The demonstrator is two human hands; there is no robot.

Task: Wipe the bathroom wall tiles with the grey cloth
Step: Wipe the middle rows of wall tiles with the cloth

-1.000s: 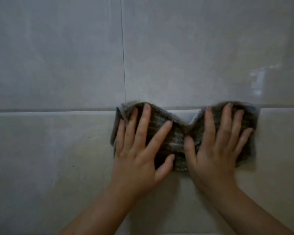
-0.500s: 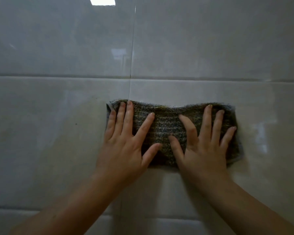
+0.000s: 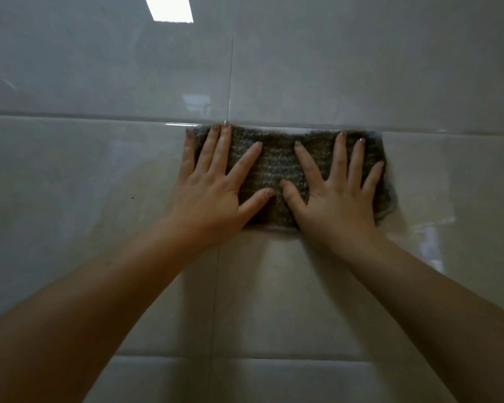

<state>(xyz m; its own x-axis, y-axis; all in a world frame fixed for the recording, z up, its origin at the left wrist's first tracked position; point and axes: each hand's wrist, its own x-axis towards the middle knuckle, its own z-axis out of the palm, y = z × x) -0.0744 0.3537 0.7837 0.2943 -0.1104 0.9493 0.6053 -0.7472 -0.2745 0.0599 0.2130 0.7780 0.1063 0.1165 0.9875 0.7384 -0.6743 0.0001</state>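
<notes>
The grey cloth (image 3: 277,167) lies spread flat against the wall tiles (image 3: 70,175), its top edge along a horizontal grout line (image 3: 70,116). The left hand (image 3: 213,184) and right hand (image 3: 338,193) press it with straight, splayed fingers, thumbs nearly meeting, gripping nothing.

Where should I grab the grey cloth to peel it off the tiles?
The grey cloth lies flat on the tiles under left hand and right hand; its lower right corner juts clear, so probably pinch there, coming from the right.
</notes>
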